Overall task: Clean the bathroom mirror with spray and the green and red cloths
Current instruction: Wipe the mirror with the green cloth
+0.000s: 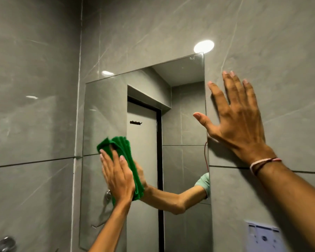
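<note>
The grey tiled wall (262,33) fills most of what I see, and fixed flat to it is the mirror (105,110), a tall frameless pane whose right edge runs just beside my right hand. I'd treat that glass as rigid but fragile, with bare thin edges, so pressure belongs on its face, spread wide, never levered at a corner. My right hand (238,122) is splayed flat on the tile just right of the mirror's edge, fingers released and holding nothing; I judge it is bracing me. A thread band (262,163) circles that wrist. My left hand (116,175) presses the green cloth (122,148) against the lower left part of the glass, fingers stretched flat over it, pinning it, not clenched around it. The cloth is folded, soft and light, so it will bunch or slip on wet glass unless the palm keeps it sandwiched; the flat hand over its middle looks like the right hold. Neither the red cloth nor the spray is in view. A small white label (264,237) sits low on the wall at right.
</note>
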### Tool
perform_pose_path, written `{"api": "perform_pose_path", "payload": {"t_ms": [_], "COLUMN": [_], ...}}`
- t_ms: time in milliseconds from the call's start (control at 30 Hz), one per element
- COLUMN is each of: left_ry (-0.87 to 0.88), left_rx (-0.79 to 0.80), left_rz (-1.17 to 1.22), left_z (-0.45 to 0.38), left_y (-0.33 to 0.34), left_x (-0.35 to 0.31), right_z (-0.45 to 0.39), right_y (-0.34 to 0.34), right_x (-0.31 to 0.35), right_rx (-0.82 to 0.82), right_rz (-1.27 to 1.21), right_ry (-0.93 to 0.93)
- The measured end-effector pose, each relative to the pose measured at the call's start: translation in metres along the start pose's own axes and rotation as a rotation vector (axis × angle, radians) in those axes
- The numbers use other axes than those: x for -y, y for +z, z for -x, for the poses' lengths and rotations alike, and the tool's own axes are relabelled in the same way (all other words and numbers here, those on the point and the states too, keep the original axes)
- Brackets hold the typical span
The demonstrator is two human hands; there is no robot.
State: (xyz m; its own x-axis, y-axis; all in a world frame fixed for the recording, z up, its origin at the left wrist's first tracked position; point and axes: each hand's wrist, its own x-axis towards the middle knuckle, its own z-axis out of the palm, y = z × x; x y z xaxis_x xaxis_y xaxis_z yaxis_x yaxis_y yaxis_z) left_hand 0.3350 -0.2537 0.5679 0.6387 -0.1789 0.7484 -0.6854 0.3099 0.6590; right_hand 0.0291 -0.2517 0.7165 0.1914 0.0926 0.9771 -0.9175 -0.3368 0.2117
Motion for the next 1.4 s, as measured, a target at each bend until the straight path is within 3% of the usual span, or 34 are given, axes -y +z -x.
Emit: {"api": "perform_pose_path", "payload": {"t_ms": [267,467,600,933,1167,1400], "left_ry": [0.718,0.806,0.623,-0.198,-0.441,-0.448], "left_rx": [0.126,0.144,0.097,-0.066,-0.104,-0.043], "left_rz": [-0.119,-0.126,-0.124,-0.061,-0.072,0.0], "left_z": [0.033,0.042,0.026,0.01,0.074,0.159], "left_y": [0.058,0.054,0.034,-0.031,-0.043,-0.012], "left_x": [-0.166,-0.141,-0.079,0.134,0.18,0.144], "right_z": [0.012,0.036,0.049,0.053,0.061,0.051], "right_y": [-0.015,-0.014,-0.011,-0.001,0.001,0.001], "right_x": [-0.006,-0.009,-0.002,0.005,0.009,0.009], "right_rx": [-0.254,-0.219,-0.076,0.021,0.06,0.027], "right_rz": [-0.313,-0.364,-0.201,-0.004,-0.01,-0.001], "right_ry": [0.13,0.097,-0.042,-0.111,-0.101,-0.089]}}
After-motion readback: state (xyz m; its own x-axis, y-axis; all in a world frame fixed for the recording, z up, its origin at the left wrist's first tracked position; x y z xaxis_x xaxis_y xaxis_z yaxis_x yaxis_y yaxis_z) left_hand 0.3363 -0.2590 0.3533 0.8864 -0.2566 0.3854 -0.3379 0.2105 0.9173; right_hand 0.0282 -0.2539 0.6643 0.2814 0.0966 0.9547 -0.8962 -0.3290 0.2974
